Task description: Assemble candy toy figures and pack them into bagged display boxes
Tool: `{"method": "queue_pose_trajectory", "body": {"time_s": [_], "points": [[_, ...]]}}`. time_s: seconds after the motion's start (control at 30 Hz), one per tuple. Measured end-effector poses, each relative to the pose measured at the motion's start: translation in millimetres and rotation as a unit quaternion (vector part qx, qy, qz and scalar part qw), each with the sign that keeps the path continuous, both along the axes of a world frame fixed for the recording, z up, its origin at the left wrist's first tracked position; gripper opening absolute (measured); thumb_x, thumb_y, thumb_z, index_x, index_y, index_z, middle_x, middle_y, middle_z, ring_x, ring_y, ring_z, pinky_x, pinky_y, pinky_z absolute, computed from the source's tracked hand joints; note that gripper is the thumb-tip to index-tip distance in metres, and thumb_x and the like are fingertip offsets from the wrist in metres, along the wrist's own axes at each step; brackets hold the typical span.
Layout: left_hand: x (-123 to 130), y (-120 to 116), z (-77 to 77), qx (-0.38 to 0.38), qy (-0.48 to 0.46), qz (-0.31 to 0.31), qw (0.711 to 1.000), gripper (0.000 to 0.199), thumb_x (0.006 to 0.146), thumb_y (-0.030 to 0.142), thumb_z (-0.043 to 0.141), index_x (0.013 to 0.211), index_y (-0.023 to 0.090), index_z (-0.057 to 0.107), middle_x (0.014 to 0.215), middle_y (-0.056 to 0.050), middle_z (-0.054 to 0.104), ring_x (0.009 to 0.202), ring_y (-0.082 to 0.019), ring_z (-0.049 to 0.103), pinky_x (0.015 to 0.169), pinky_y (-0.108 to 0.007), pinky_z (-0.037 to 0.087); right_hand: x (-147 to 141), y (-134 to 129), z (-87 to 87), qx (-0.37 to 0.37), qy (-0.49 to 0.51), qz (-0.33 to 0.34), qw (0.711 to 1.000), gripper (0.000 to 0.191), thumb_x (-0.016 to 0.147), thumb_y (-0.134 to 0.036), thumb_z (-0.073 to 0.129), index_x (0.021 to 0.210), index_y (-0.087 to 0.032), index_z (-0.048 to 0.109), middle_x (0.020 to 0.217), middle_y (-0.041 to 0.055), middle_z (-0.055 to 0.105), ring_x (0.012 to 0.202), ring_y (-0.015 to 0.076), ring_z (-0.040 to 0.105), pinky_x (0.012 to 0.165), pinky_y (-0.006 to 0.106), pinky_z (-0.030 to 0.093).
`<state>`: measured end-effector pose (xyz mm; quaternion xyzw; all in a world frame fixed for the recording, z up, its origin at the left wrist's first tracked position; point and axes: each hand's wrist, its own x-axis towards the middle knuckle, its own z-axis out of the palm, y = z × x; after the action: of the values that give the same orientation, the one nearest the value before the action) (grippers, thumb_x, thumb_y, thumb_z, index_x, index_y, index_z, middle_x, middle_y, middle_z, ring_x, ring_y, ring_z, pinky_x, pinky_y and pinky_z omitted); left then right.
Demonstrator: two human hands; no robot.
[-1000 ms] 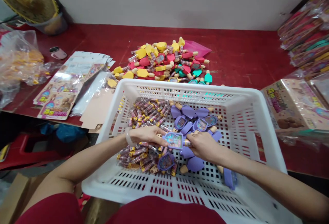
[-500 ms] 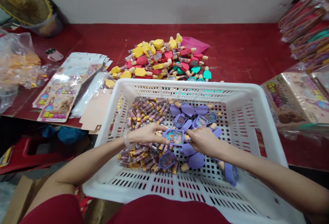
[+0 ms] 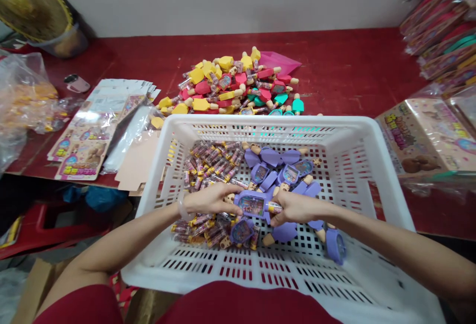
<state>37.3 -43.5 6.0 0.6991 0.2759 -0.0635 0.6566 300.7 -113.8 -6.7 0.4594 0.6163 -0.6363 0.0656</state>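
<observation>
Above the middle of a white plastic basket [image 3: 267, 121], my left hand [image 3: 211, 199] grips a purple popsicle-shaped toy [image 3: 252, 205] by its left end, with the toy's clear window facing up. My right hand [image 3: 297, 206] is closed around a small clear tube with a yellow end [image 3: 274, 207], at the toy's right end. I cannot tell whether the tube is fixed to the toy. Under and left of my left hand lie several similar small tubes [image 3: 211, 158]. More purple toys [image 3: 270, 157] with tan stick ends lie beneath and around my right hand.
Behind the basket is a heap of yellow, red and green popsicle-shaped toys [image 3: 226, 83] on a red table [image 3: 345, 71]. Printed cards [image 3: 84, 155] and clear bags [image 3: 26, 96] lie left. Printed packages [image 3: 427, 135] stand right. A red stool [image 3: 33, 230] is at lower left.
The toy has come slightly nearer, its window turned more upward. My right hand has shifted a little right, and more of the tube shows between its fingers.
</observation>
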Motion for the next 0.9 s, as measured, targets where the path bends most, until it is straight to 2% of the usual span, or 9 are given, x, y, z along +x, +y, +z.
{"method": "queue_pose_trajectory", "body": {"time_s": [0.07, 0.13, 0.27, 0.33, 0.4, 0.57, 0.73, 0.83, 0.9], "points": [[0.9, -2.1, -2.4, 0.003, -0.008, 0.027, 1.000, 0.054, 0.078, 0.048, 0.075, 0.121, 0.018, 0.065, 0.074, 0.002, 0.062, 0.057, -0.008, 0.041, 0.053, -0.021, 0.030, 1.7, 0.8, 0.8, 0.000, 0.000, 0.007, 1.000, 0.021, 0.074, -0.033, 0.069, 0.071, -0.017, 0.056, 0.063, -0.0045, 0.052, 0.056, 0.0108, 0.045, 0.053, 0.022, 0.031], [2.4, -1.4, -7.4, -0.057, -0.007, 0.058, 0.997, 0.048, 0.078, 0.048, 0.075, 0.113, 0.017, 0.066, 0.071, 0.003, 0.060, 0.054, -0.007, 0.042, 0.050, -0.021, 0.029, 1.7, 0.0, 5.4, 0.115, -0.074, 0.018, 0.990, 0.016, 0.078, -0.031, 0.067, 0.076, -0.017, 0.060, 0.066, -0.0020, 0.057, 0.059, 0.0127, 0.049, 0.055, 0.024, 0.028], [4.0, 4.9, -20.6, -0.250, -0.010, 0.085, 0.964, 0.040, 0.078, 0.054, 0.072, 0.082, 0.016, 0.059, 0.053, 0.005, 0.051, 0.041, -0.006, 0.037, 0.041, -0.021, 0.023, 0.8, -3.7, 14.2, 0.462, -0.220, 0.022, 0.859, 0.009, 0.081, -0.015, 0.058, 0.087, -0.014, 0.065, 0.078, 0.0073, 0.067, 0.069, 0.0177, 0.056, 0.062, 0.028, 0.026], [3.5, 6.6, -23.5, -0.298, -0.018, 0.089, 0.950, 0.042, 0.077, 0.055, 0.072, 0.077, 0.016, 0.056, 0.050, 0.005, 0.050, 0.038, -0.006, 0.036, 0.039, -0.021, 0.021, 0.9, -5.6, 13.2, 0.555, -0.221, 0.041, 0.801, 0.008, 0.080, -0.012, 0.056, 0.081, -0.014, 0.064, 0.075, 0.0080, 0.067, 0.067, 0.0176, 0.056, 0.063, 0.030, 0.025], [2.6, 6.3, -21.5, -0.284, -0.009, 0.082, 0.955, 0.042, 0.076, 0.053, 0.074, 0.084, 0.015, 0.060, 0.054, 0.004, 0.053, 0.041, -0.006, 0.038, 0.041, -0.021, 0.024, 0.3, -7.4, 9.5, 0.579, -0.216, 0.061, 0.784, 0.008, 0.079, -0.012, 0.056, 0.073, -0.016, 0.061, 0.067, 0.0060, 0.065, 0.061, 0.0164, 0.053, 0.060, 0.031, 0.022], [2.6, 3.9, -8.6, -0.190, 0.023, 0.054, 0.980, 0.053, 0.075, 0.050, 0.076, 0.114, 0.015, 0.065, 0.069, 0.002, 0.059, 0.053, -0.007, 0.043, 0.049, -0.021, 0.031, -5.8, -11.0, 6.9, 0.486, -0.266, 0.102, 0.826, 0.010, 0.082, -0.012, 0.056, 0.074, -0.015, 0.060, 0.069, 0.0060, 0.069, 0.056, 0.0145, 0.053, 0.057, 0.031, 0.013], [4.8, 2.3, -8.4, -0.149, 0.013, 0.040, 0.988, 0.058, 0.075, 0.050, 0.076, 0.120, 0.015, 0.064, 0.082, -0.002, 0.064, 0.061, -0.009, 0.046, 0.055, -0.022, 0.032, -6.7, -11.2, 13.6, 0.397, -0.277, 0.106, 0.869, 0.010, 0.087, -0.018, 0.054, 0.086, -0.015, 0.063, 0.079, 0.0101, 0.071, 0.065, 0.0176, 0.060, 0.057, 0.028, 0.019], [4.2, 1.0, -6.8, -0.090, -0.008, 0.029, 0.995, 0.056, 0.075, 0.051, 0.076, 0.118, 0.016, 0.066, 0.090, -0.004, 0.066, 0.070, -0.012, 0.051, 0.060, -0.023, 0.037, -4.0, -7.7, 9.5, 0.299, -0.205, 0.057, 0.930, 0.013, 0.086, -0.027, 0.060, 0.079, -0.016, 0.061, 0.075, 0.0067, 0.066, 0.068, 0.0177, 0.058, 0.057, 0.026, 0.025], [2.2, 1.4, -2.6, -0.032, 0.004, 0.011, 0.999, 0.057, 0.075, 0.053, 0.075, 0.118, 0.017, 0.067, 0.084, -0.003, 0.066, 0.066, -0.012, 0.049, 0.058, -0.023, 0.035, -2.8, -5.2, 2.9, 0.164, -0.102, 0.006, 0.981, 0.021, 0.082, -0.034, 0.066, 0.073, -0.017, 0.058, 0.068, 0.0009, 0.060, 0.063, 0.0140, 0.053, 0.056, 0.024, 0.029]]}}
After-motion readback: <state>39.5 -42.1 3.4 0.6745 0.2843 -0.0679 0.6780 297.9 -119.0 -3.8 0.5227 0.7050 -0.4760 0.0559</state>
